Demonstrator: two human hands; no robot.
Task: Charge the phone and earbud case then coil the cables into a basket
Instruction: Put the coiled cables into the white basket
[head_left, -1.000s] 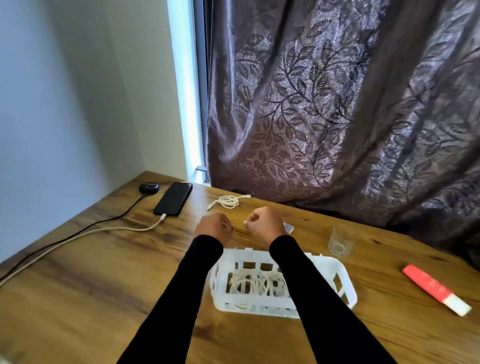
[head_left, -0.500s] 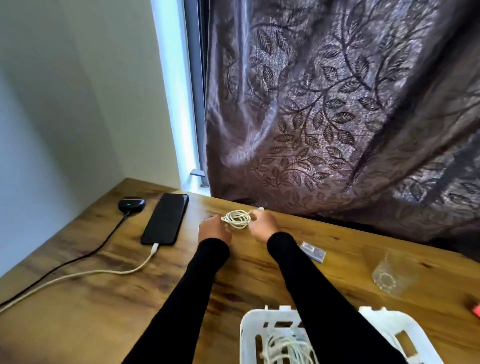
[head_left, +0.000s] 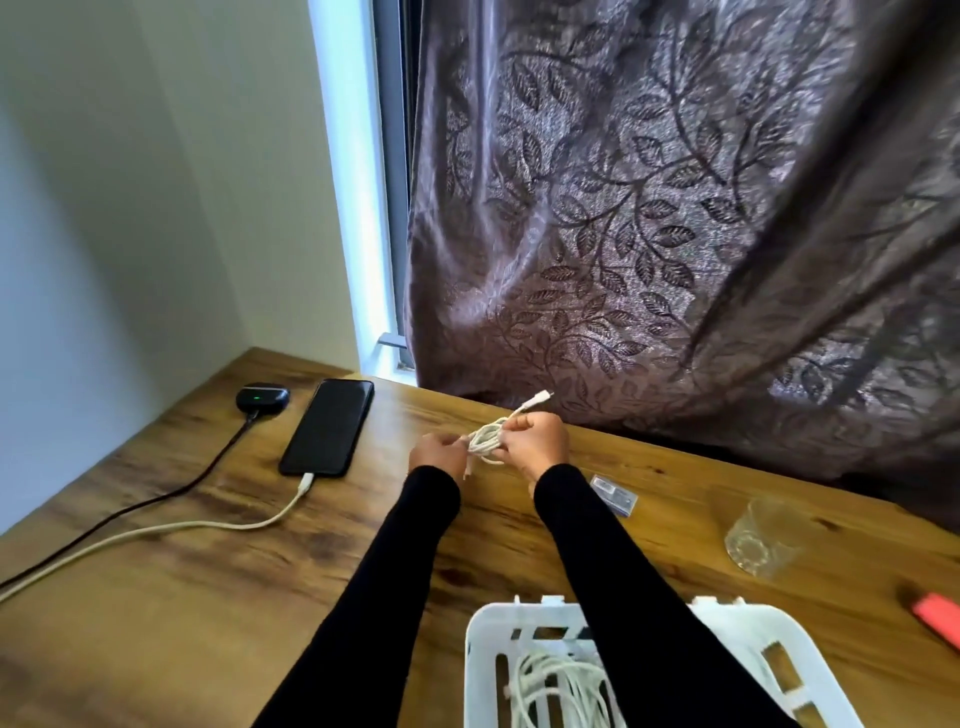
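Observation:
A small coiled white cable (head_left: 488, 437) is lifted just above the wooden table (head_left: 182, 597), held between both hands. My left hand (head_left: 438, 456) pinches its left side, and my right hand (head_left: 535, 447) grips the right side, with one plug sticking up past the fingers. A black phone (head_left: 328, 426) lies at the back left with a white cable (head_left: 208, 525) plugged in. Beside it sits a black earbud case (head_left: 262, 397) with a green light and a black cable (head_left: 171, 491). A white basket (head_left: 810, 670) at the front edge holds coiled white cable (head_left: 545, 691).
A clear glass (head_left: 761, 538) stands at the right. A small clear packet (head_left: 615, 495) lies near my right sleeve. A red object (head_left: 940, 618) sits at the right edge. A dark patterned curtain (head_left: 675, 208) hangs along the table's back edge.
My view has moved closer to the back of the table. Both hands reached the small white coil and lifted it off the table, gathering it tighter.

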